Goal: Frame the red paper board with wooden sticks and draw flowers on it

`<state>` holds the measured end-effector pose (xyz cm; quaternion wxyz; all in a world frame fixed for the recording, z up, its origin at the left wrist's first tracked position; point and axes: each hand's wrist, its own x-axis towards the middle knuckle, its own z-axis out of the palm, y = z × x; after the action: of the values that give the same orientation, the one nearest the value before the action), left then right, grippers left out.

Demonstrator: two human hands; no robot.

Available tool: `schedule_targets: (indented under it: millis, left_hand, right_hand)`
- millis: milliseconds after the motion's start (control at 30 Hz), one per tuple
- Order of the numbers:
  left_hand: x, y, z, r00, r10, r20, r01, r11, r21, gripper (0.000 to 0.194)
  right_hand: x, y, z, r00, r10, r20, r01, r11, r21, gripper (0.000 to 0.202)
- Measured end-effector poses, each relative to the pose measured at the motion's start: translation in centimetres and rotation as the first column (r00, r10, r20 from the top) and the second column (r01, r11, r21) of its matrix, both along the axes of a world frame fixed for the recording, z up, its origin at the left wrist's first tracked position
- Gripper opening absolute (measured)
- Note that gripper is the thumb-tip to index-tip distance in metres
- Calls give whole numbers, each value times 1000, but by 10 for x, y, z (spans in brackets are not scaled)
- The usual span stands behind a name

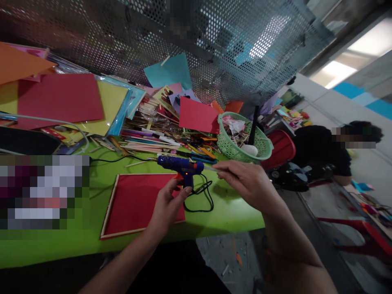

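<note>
Over green table [239, 218]: left fingers [183, 195] grip glue gun [180, 164].

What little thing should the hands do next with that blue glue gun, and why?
Probably the right hand should gently push the pale stick a bit farther into the back of the blue glue gun. It already pinches the stick, part of which pokes out there, and the left hand grips the handle.
</note>
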<state>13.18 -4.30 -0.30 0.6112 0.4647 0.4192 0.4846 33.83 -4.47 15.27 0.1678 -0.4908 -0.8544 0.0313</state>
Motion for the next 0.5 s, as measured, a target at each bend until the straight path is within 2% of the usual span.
schedule_targets:
  millis: [500]
  left_hand:
    - [1,-2,3,998,28,-50,-25,998,55,28]
  right_hand:
    - [0,-2,-2,981,-162,-104,154,985,-77,9]
